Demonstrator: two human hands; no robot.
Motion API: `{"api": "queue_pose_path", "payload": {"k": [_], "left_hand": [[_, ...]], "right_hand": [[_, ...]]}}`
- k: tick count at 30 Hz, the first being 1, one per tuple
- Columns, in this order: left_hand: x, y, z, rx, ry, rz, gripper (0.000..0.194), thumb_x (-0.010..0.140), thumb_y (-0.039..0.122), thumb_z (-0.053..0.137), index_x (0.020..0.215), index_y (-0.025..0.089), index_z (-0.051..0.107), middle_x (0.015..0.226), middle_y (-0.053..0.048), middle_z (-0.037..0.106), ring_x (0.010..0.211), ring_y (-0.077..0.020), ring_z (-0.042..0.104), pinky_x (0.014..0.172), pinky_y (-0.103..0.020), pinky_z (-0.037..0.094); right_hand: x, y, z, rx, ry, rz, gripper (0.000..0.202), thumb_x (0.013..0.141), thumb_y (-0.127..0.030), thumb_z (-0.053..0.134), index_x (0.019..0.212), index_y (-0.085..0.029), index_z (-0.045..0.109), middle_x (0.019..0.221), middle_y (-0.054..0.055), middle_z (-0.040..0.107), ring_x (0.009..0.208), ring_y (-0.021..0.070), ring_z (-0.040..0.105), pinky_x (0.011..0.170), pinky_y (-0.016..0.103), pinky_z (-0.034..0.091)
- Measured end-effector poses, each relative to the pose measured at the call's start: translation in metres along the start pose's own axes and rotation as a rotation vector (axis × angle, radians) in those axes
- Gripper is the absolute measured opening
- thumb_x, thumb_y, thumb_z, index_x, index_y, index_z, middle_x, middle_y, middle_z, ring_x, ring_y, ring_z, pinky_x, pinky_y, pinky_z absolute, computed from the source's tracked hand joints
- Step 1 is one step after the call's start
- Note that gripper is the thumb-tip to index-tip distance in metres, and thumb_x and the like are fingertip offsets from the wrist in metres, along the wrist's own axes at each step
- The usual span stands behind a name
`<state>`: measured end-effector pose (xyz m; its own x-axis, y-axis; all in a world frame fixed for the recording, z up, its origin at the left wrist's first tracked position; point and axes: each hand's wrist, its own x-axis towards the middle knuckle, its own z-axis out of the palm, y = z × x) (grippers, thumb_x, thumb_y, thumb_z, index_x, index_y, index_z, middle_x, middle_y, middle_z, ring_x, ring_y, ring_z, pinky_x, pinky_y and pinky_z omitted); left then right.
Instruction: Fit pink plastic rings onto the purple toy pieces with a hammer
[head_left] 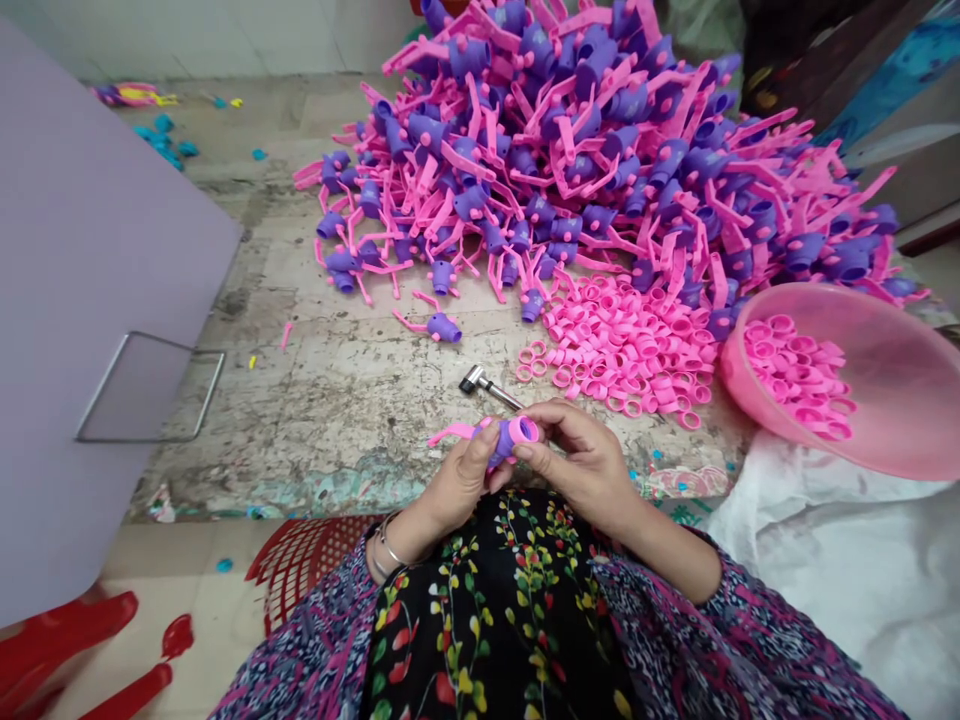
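Observation:
Close to the table's front edge, my left hand (463,478) is closed around a purple plastic barrel piece (501,446) with a pink arm that sticks out to the left. A pink ring (529,430) sits at the barrel's right end, its opening turned up and to the right. My right hand (589,465) pinches this ring between thumb and fingers. Just beyond my hands lies a small hammer (491,386) with a black-tipped head, its handle end reaching behind my right fingers. One similar purple piece with pink arms (444,327) lies apart on the table.
A big heap of purple and pink pieces (555,150) covers the back of the worn table (322,400). Loose pink rings (637,345) are piled before it. At the right edge stands a pink bowl (900,400) holding more rings. A grey panel (90,300) blocks the left.

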<state>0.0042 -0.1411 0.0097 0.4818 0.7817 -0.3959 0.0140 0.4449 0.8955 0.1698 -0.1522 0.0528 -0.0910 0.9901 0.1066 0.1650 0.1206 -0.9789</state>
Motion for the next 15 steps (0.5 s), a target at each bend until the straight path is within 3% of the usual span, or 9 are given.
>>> {"api": "queue_pose_path", "payload": {"k": [3,15], "left_hand": [[0.0006,-0.0028,0.0023,-0.04,0.006,0.076,0.062,0.093,0.067,0.023,0.06,0.019,0.044,0.045,0.004,0.035,0.045,-0.01,0.029,0.052,-0.031,0.021],[0.0014,-0.0025,0.0022,-0.065,-0.037,0.131,0.063,0.097,0.06,0.022,0.054,0.018,0.042,0.045,0.004,0.035,0.044,-0.0086,0.029,0.052,-0.03,0.022]], "right_hand": [[-0.0005,0.0002,0.0009,0.024,0.006,0.017,0.015,0.086,-0.032,0.068,0.096,-0.022,0.065,0.083,0.002,0.064,0.074,0.0152,0.06,0.067,0.03,0.049],[0.0,0.0035,0.004,0.165,0.007,0.013,0.013,0.084,-0.027,0.071,0.095,-0.022,0.066,0.08,-0.001,0.063,0.07,0.0119,0.058,0.065,0.026,0.047]]}}
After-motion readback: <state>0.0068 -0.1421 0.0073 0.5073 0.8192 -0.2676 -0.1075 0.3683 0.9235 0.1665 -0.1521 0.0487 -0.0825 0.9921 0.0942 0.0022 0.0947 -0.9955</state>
